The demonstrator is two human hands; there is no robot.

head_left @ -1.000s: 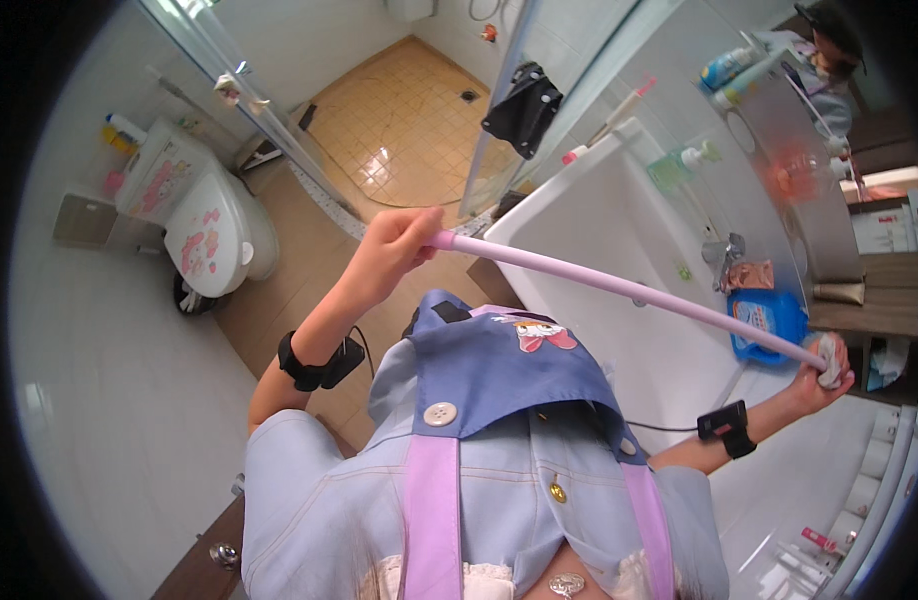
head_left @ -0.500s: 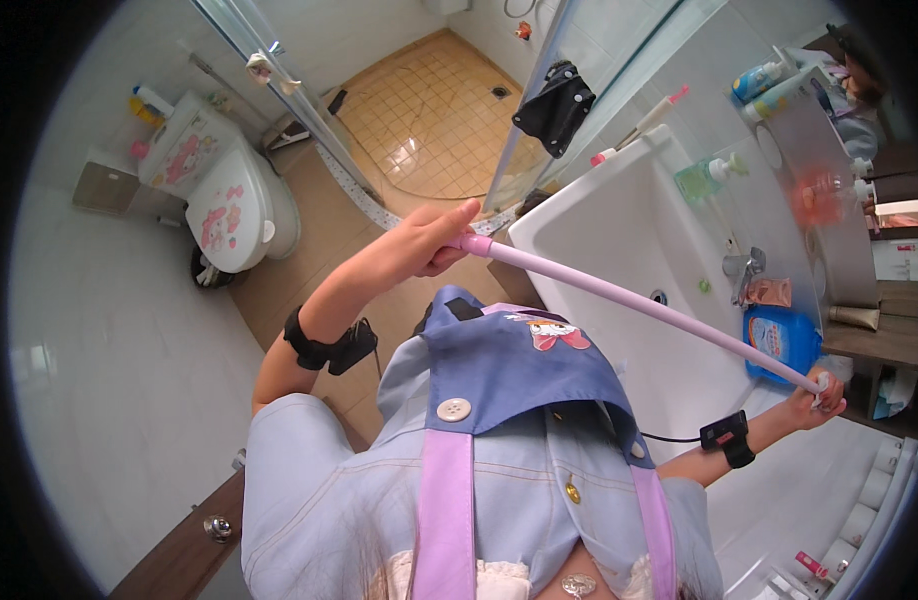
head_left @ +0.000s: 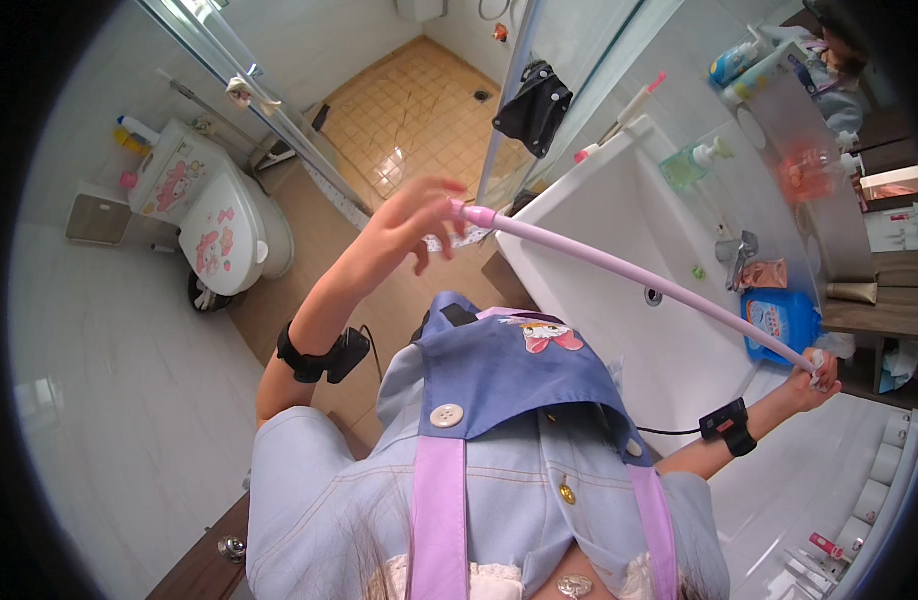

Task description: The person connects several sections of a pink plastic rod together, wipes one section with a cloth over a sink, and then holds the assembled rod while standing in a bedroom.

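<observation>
Pink pole (head_left: 619,266), slanting across and above the sink (head_left: 629,195), its far end lying just left of the sink and its lower end past the sink's right side. Left hand (head_left: 404,235), left of the sink: fingers spread and hand open at the pole's far end; whether skin meets pole cannot be told. Right hand (head_left: 817,385), to the right of the sink: closed around the pole's lower end, with a crumpled white wad (head_left: 817,366) between; cloth or paper, it is too small to tell. Along the sink's right side: a green pump bottle (head_left: 687,165), a metal faucet (head_left: 741,255), a pink packet (head_left: 764,273) and a blue jug (head_left: 782,325), the last near the right hand. Well left of the sink: a toilet (head_left: 219,240), its lid down.
</observation>
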